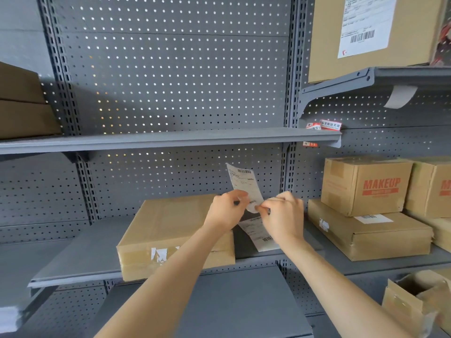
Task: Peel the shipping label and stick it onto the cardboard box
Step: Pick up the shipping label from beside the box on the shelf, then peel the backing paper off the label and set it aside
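1. My left hand (225, 208) pinches the lower end of the shipping label (244, 185), thumb and fingers closed on the paper.
2. My right hand (283, 215) meets it from the other side, its fingertips (259, 208) closed on the same lower edge of the label, just beside my left thumb.
3. The label stands up from my hands, curling slightly, printed side toward me, with a barcode near its top edge. It is in the air above the shelf (80, 262), in front of the grey perforated back panel (170, 81).
4. Whether the backing is already parting from the label I cannot tell; my fingers cover that edge.
5. The cardboard box (170, 230) lies flat on the shelf directly below and to the left of my left hand. Its top is bare brown, and its front face carries torn white remnants of a sticker.
6. A second printed sheet (260, 236) lies flat on the shelf between this box and my right wrist, partly hidden by the hand.
7. To the right, a wide flat box (371, 237) with a small white barcode sticker sits on the same shelf, and a box printed MAKEUP (366, 186) rests on top of it.
8. On the upper right shelf, a larger box (371, 32) bears a white label already stuck on.
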The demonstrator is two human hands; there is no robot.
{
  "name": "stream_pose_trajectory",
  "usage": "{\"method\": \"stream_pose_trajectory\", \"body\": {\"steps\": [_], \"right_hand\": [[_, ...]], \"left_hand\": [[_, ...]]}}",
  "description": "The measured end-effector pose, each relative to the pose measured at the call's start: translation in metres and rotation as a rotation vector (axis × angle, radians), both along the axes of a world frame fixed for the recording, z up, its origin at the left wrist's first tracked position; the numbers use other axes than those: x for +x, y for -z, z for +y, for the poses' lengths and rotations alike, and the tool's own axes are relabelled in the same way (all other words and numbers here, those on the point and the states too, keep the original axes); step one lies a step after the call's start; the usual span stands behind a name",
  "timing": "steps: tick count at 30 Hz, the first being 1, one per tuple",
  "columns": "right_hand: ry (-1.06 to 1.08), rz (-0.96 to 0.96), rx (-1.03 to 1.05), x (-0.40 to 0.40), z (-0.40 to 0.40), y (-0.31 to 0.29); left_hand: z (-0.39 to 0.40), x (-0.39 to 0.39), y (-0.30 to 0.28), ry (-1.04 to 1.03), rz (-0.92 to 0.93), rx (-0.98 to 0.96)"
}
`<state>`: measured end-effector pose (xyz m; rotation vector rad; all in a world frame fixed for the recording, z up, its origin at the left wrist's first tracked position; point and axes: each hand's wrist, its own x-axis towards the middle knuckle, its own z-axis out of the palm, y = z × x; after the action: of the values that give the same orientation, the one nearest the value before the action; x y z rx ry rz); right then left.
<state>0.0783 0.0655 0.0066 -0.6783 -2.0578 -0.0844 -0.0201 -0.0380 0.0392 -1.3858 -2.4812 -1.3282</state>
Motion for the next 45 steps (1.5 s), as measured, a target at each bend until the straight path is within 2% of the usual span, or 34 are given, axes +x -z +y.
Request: {"method": "stream_pose_trajectory", "body": {"steps": [6,11,14,21,23,33,38,45], "right_hand": [[-0.056,0.01,0.023,-0.023,-0.033,-0.011],[-0.174,0.078,-0.049,-0.041,-0.062,-0.02],[-0.249,0.083,-0.244,-0.054,-0.077,-0.025],[-0.528,0.158,-0.882,-0.09,-0.094,-0.029],[-0.559,0.12,-0.953,-0.099,-0.093,-0.024],[-0.667,0.131,-1.006,-0.12,-0.076,-0.024],[-0.703,0.162,-1.011,-0.12,-0.074,-0.018],[-0.759,0.104,-1.032,-0.118,-0.072,-0.017]], "left_hand": [[-0.044,-0.022,-0.007,-0.075,-0.099,0.076],[-0.082,-0.048,-0.007,-0.107,-0.142,0.152],[-0.106,-0.065,-0.003,-0.115,-0.199,0.206],[-0.146,-0.094,0.008,-0.14,-0.291,0.338],[-0.148,-0.1,0.01,-0.152,-0.312,0.369],[-0.117,-0.117,0.006,-0.164,-0.379,0.449],[-0.11,-0.118,0.012,-0.032,-0.463,0.495],[-0.111,-0.128,0.02,-0.02,-0.429,0.565]]}}
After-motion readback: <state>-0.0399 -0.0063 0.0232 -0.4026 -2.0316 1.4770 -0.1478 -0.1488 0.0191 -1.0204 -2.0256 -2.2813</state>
